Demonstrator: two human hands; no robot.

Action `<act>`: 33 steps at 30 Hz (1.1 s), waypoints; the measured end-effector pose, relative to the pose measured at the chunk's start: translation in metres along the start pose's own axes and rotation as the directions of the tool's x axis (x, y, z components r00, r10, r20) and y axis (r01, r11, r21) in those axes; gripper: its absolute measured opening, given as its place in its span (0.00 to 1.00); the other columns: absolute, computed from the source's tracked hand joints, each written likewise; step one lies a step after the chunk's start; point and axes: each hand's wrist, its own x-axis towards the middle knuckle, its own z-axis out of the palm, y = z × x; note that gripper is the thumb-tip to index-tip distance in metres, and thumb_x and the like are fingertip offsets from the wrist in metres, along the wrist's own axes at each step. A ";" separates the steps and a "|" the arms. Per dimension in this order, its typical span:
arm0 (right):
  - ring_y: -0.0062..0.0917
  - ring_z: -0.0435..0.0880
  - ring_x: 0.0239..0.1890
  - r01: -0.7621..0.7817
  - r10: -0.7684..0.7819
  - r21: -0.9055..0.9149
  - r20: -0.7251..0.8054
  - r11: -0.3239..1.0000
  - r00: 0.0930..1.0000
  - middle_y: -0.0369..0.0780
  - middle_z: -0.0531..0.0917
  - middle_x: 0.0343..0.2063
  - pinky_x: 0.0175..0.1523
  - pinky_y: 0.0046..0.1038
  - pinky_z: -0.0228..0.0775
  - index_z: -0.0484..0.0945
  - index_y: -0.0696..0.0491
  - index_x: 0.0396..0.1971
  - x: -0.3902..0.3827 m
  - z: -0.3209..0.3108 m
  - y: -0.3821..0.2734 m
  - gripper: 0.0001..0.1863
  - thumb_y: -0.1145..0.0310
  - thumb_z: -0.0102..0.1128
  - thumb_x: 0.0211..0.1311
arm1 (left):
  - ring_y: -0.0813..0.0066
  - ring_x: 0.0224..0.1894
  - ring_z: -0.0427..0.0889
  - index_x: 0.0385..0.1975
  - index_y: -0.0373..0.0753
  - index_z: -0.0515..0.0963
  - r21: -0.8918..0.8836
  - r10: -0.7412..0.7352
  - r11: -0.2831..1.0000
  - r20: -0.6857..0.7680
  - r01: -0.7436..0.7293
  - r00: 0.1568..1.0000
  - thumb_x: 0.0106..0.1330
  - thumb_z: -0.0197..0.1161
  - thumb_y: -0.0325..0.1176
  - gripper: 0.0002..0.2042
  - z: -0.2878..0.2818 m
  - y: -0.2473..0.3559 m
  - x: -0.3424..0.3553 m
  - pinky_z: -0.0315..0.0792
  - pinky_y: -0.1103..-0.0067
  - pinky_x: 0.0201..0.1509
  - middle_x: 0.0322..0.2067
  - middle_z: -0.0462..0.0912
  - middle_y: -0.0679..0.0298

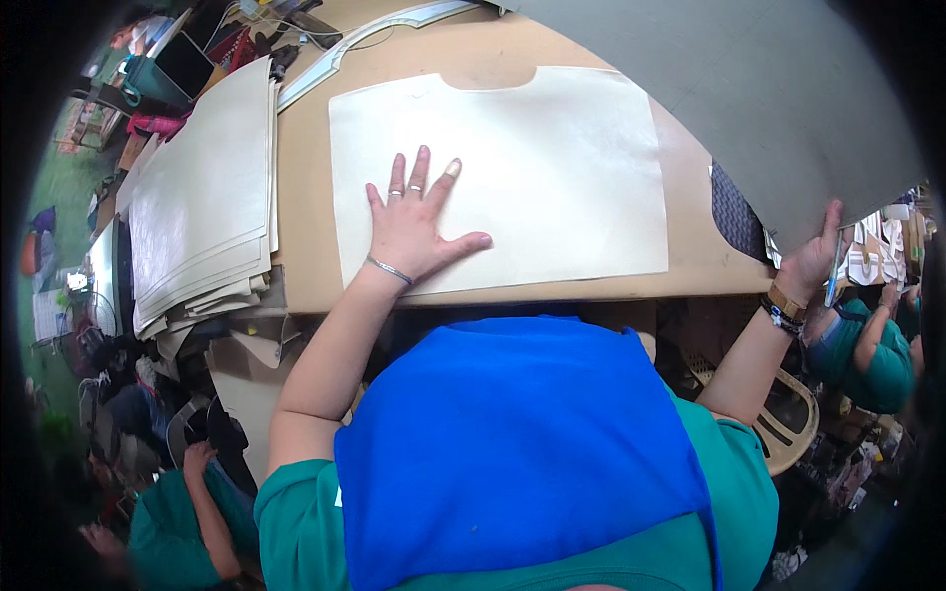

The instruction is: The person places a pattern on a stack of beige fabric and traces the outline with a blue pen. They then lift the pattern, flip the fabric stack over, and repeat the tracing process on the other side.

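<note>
A cream panel [562, 197] with a rounded notch in its far edge lies flat on the tan tabletop [512, 294]. My left hand [419, 222] presses on the panel's left half, palm down with fingers spread and holding nothing. One fingertip has a tan wrapping. Off to the right, my right hand [813, 258] grips the near edge of a large grey sheet [788, 108], which is raised and tilted over the table's right side. A thin silvery tool [836, 268] shows along that hand; its kind is unclear.
Stacked cream sheets [202, 207] lie at the table's left, some overhanging its near edge. A long curved white piece [365, 44] rests at the far left. Dark patterned material [734, 212] shows beneath the grey sheet. Co-workers in green sit at lower left [177, 522] and right [877, 355].
</note>
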 end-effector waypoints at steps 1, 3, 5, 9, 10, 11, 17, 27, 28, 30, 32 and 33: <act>0.30 0.77 0.50 0.039 -0.038 -0.032 0.008 0.999 0.999 0.43 0.78 0.48 0.55 0.32 0.69 0.71 0.58 0.52 0.001 -0.003 0.002 0.18 0.68 0.57 0.64 | 0.47 0.72 0.36 0.68 0.55 0.56 -0.044 0.001 0.999 0.006 -0.001 1.000 0.46 0.53 0.76 0.49 -0.001 0.001 -0.002 0.34 0.37 0.64 0.71 0.43 0.53; 0.30 0.77 0.50 0.048 -0.048 -0.037 -0.001 0.998 0.999 0.43 0.78 0.48 0.55 0.32 0.69 0.71 0.58 0.52 0.001 -0.002 0.002 0.18 0.68 0.56 0.65 | 0.49 0.69 0.49 0.65 0.53 0.62 0.011 -0.001 1.000 -0.098 0.002 0.995 0.50 0.55 0.72 0.43 -0.002 0.002 0.000 0.46 0.43 0.64 0.67 0.53 0.52; 0.30 0.77 0.50 0.052 -0.052 -0.033 -0.007 0.998 0.999 0.43 0.77 0.49 0.55 0.32 0.69 0.71 0.58 0.52 0.001 -0.003 0.002 0.18 0.69 0.56 0.65 | 0.52 0.63 0.62 0.60 0.51 0.68 -0.097 -0.041 0.995 -0.185 0.024 0.982 0.54 0.56 0.66 0.36 -0.006 -0.006 0.013 0.56 0.50 0.62 0.61 0.64 0.52; 0.29 0.77 0.49 0.012 -0.012 -0.032 -0.025 0.999 1.000 0.42 0.77 0.48 0.53 0.31 0.70 0.71 0.58 0.52 0.002 -0.005 0.002 0.17 0.69 0.56 0.65 | 0.65 0.39 0.81 0.43 0.48 0.80 -0.202 -0.150 0.978 -0.515 0.051 0.844 0.61 0.59 0.49 0.16 -0.012 -0.052 0.088 0.72 0.70 0.47 0.39 0.81 0.63; 0.28 0.77 0.49 -0.004 0.003 -0.032 -0.034 0.999 0.999 0.42 0.78 0.47 0.52 0.31 0.70 0.70 0.58 0.51 0.003 -0.005 0.003 0.17 0.68 0.57 0.65 | 0.65 0.40 0.81 0.42 0.49 0.80 -0.202 -0.161 0.976 -0.458 0.074 0.874 0.61 0.59 0.49 0.15 -0.014 -0.057 0.100 0.72 0.70 0.46 0.40 0.81 0.64; 0.28 0.77 0.49 -0.011 0.011 -0.013 -0.016 1.000 1.000 0.42 0.77 0.47 0.52 0.31 0.70 0.70 0.58 0.51 0.004 -0.009 0.006 0.18 0.68 0.57 0.65 | 0.65 0.41 0.81 0.41 0.50 0.81 -0.202 -0.173 0.975 -0.399 0.097 0.900 0.61 0.59 0.49 0.14 -0.015 -0.061 0.111 0.72 0.70 0.46 0.40 0.81 0.65; 0.27 0.76 0.48 -0.038 0.038 -0.012 0.020 0.999 0.999 0.41 0.77 0.47 0.52 0.29 0.70 0.71 0.58 0.51 0.001 -0.008 0.011 0.17 0.67 0.56 0.66 | 0.64 0.41 0.81 0.35 0.47 0.81 -0.192 -0.260 0.959 -0.305 0.209 0.916 0.62 0.59 0.47 0.12 -0.017 -0.059 0.133 0.73 0.71 0.44 0.39 0.81 0.65; 0.25 0.78 0.48 -0.376 0.377 -0.048 0.234 0.925 0.896 0.41 0.78 0.48 0.53 0.26 0.71 0.71 0.58 0.51 -0.019 -0.023 0.032 0.16 0.68 0.54 0.67 | 0.70 0.53 0.74 0.61 0.35 0.61 -0.962 -0.876 0.239 -0.272 -0.131 0.399 0.72 0.48 0.45 0.24 -0.043 -0.140 -0.007 0.69 0.68 0.54 0.56 0.70 0.58; 0.25 0.78 0.48 -0.413 0.426 -0.105 0.244 0.905 0.871 0.41 0.78 0.47 0.53 0.25 0.70 0.71 0.58 0.51 -0.021 -0.027 0.038 0.16 0.68 0.55 0.66 | 0.70 0.54 0.73 0.62 0.35 0.59 -0.965 -0.861 0.244 -0.260 -0.094 0.437 0.72 0.47 0.48 0.27 -0.042 -0.134 -0.025 0.69 0.70 0.54 0.57 0.69 0.58; 0.23 0.77 0.48 -0.507 0.534 -0.171 0.326 0.845 0.780 0.40 0.79 0.46 0.52 0.24 0.70 0.71 0.59 0.51 -0.032 -0.017 0.041 0.16 0.68 0.56 0.66 | 0.72 0.53 0.74 0.62 0.33 0.59 -0.970 -0.469 -0.239 0.078 -0.042 0.880 0.71 0.50 0.50 0.30 -0.047 -0.113 -0.052 0.69 0.75 0.53 0.58 0.69 0.57; 0.21 0.77 0.47 -0.530 0.608 -0.297 0.422 0.794 0.673 0.40 0.79 0.45 0.52 0.23 0.69 0.72 0.60 0.50 -0.046 0.002 0.044 0.17 0.67 0.56 0.66 | 0.76 0.48 0.76 0.59 0.32 0.62 -0.909 -0.318 -0.415 0.183 0.037 0.930 0.70 0.53 0.48 0.27 -0.051 -0.077 -0.056 0.70 0.79 0.50 0.52 0.74 0.60; 0.20 0.77 0.47 -0.426 0.578 -0.399 0.445 0.812 0.684 0.39 0.79 0.44 0.52 0.22 0.68 0.72 0.60 0.50 -0.051 0.008 0.047 0.17 0.68 0.57 0.65 | 0.78 0.46 0.77 0.58 0.32 0.64 -0.866 -0.235 -0.492 0.225 0.083 0.946 0.70 0.54 0.46 0.25 -0.052 -0.062 -0.054 0.71 0.82 0.48 0.49 0.77 0.61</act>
